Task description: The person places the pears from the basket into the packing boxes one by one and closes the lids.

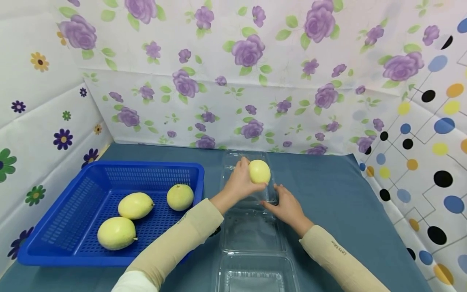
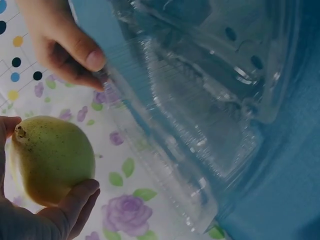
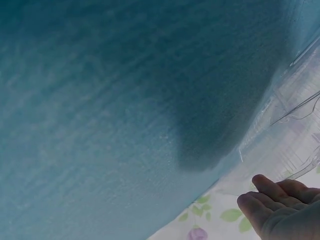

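My left hand (image 1: 240,180) grips a pale yellow melon-like fruit (image 1: 260,172) above the far clear plastic container (image 1: 270,196). In the left wrist view the fruit (image 2: 57,157) shows brown specks around its stem end, with thumb and fingers around it. My right hand (image 1: 288,206) is at the right side of that container, thumb and finger pinching its rim, as the left wrist view shows around the right hand (image 2: 65,45). The right wrist view has the right hand's fingers (image 3: 272,197) beside the clear wall.
A blue plastic basket (image 1: 109,259) on the left holds three similar fruits, one of them a round fruit (image 1: 180,197) near its right wall. Another clear tray section (image 1: 251,231) lies nearer, with a clear container (image 1: 257,259) at the front edge. Patterned sheets stand behind the blue-grey tablecloth (image 1: 321,182).
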